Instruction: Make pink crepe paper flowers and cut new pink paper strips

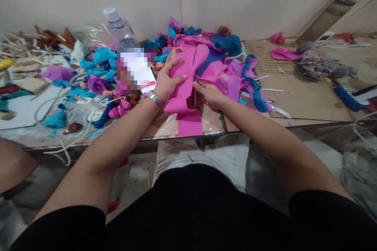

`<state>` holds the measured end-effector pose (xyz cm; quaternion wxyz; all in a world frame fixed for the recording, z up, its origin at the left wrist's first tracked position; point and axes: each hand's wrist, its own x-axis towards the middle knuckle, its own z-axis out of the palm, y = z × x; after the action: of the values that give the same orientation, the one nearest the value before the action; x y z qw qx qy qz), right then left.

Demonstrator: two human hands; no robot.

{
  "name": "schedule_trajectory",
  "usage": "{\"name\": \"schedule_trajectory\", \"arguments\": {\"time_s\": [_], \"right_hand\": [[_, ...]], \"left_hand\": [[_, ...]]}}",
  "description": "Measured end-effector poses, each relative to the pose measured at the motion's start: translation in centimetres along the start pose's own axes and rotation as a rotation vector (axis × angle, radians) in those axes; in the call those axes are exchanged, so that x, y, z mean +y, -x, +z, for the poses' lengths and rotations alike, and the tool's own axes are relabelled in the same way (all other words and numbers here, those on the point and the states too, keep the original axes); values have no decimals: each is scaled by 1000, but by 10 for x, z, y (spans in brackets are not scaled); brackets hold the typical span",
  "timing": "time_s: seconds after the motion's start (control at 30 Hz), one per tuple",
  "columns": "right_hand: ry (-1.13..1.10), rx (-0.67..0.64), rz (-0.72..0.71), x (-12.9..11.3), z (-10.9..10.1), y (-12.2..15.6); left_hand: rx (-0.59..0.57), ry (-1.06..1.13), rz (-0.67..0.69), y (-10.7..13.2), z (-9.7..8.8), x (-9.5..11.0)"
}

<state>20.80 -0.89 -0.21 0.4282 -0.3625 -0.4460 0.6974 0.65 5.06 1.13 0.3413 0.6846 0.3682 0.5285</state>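
Observation:
My left hand (169,80), with a metal watch on the wrist, presses and grips a bright pink sheet of crepe paper (182,72) between thumb and fingers. At the sheet's right edge, my right hand (208,93) is closed on scissors (194,96); only slim dark parts of them show, the rest hidden by fingers and paper. The sheet is folded and curls at its lower end. Under it, a flat pink strip (190,125) reaches the table's front edge. More loose pink paper (210,72) lies just right of the held sheet.
Crumpled blue, purple and pink paper (232,45) heaps behind my hands. A phone (138,66), partly blurred, and a clear bottle (119,27) stand to the left, near paper flowers (97,83) and a white cable (37,113). Cardboard (282,102) and a grey bundle (321,66) lie right.

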Motion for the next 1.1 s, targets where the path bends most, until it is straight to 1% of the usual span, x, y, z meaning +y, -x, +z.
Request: {"name": "schedule_trajectory", "arguments": {"time_s": [0.07, 0.17, 0.23, 0.27, 0.43, 0.5, 0.53, 0.6, 0.67, 0.73, 0.77, 0.8, 0.83, 0.9, 0.93, 0.97, 1.03, 1.1], "right_hand": [[20, -13, 3, 2, -2, -1], [54, -18, 27, -1, -1, 0], [90, -10, 54, -7, 2, 1], [110, -7, 71, -9, 3, 2], [150, 12, 153, -18, 7, 5], [138, 26, 159, -18, 8, 5], [126, 39, 149, -17, 7, 5], [100, 54, 117, -16, 7, 6], [77, 39, 97, -13, 5, 6], [72, 25, 103, -11, 5, 6], [71, 29, 108, -11, 5, 6], [67, 42, 110, -11, 5, 6], [62, 57, 110, -12, 6, 6], [61, 62, 112, -14, 8, 6], [66, 52, 118, -16, 9, 6], [76, 40, 126, -17, 10, 6], [98, 23, 136, -19, 11, 7], [104, 24, 131, -19, 11, 7]], "left_hand": [[5, -6, -34, 0, 0, -3], [37, -29, -179, 3, 0, -7], [38, -49, -277, 4, 0, -9], [34, -60, -305, 4, 0, -12], [37, -60, -309, 3, -2, -21], [45, -65, -286, 2, -3, -17], [44, -71, -253, 2, -4, -12], [33, -78, -122, 1, -6, -1], [13, -69, 18, 1, -8, 7], [8, -51, 78, -1, -9, 7], [20, -49, 67, -2, -9, 3], [39, -54, 28, -3, -9, -3], [71, -68, -36, -3, -9, -10], [135, -100, -204, -4, -9, -26], [140, -115, -262, -4, -9, -32], [152, -125, -285, -4, -9, -37], [162, -95, -313, -3, -8, -40], [141, -8, -363, -1, -5, -37]]}}
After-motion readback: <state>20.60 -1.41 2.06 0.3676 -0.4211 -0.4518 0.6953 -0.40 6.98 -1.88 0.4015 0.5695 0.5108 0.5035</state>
